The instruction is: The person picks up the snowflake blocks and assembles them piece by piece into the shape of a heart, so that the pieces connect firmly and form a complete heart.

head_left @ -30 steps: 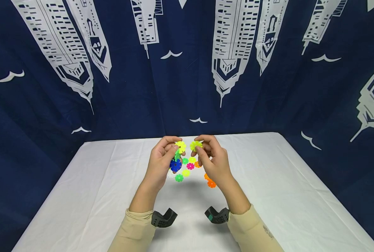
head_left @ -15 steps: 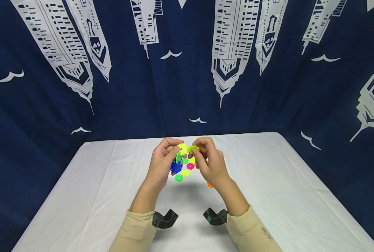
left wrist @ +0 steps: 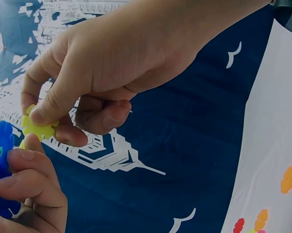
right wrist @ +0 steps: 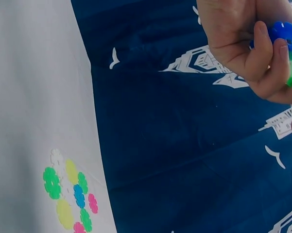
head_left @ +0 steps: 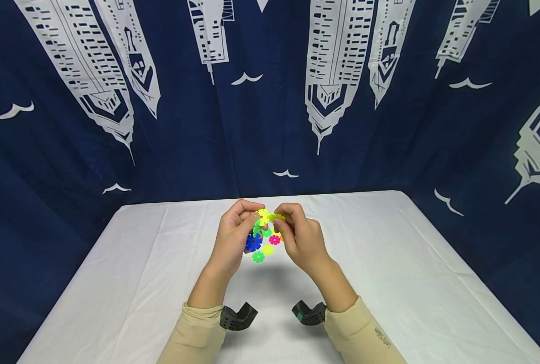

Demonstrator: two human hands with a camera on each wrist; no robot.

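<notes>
My left hand (head_left: 231, 235) grips a joined string of flower-shaped notched plastic discs: a yellow disc (head_left: 262, 217) on top, a green disc (head_left: 256, 229) below it, then a blue disc (head_left: 253, 242). Facing it, my right hand (head_left: 308, 240) pinches another yellow disc (head_left: 277, 217), seen nearly edge-on in the head view. Its near edge meets the left yellow disc; whether the notches are engaged I cannot tell. In the left wrist view, thumb and fingers hold the right-hand disc (left wrist: 39, 127). The right wrist view shows the blue disc (right wrist: 284, 36) partly behind left-hand fingers.
Loose discs lie on the white table (head_left: 160, 283) beneath the hands, among them a green one (head_left: 258, 257), a yellow one (head_left: 268, 249) and a pink one (head_left: 275, 239). Orange discs (left wrist: 290, 177) lie farther aside. A dark blue printed curtain (head_left: 260, 126) stands behind.
My right hand has moved left and slightly down, bringing its yellow disc to the left-hand one and turning it from face-on to nearly edge-on. The left hand has barely shifted.
</notes>
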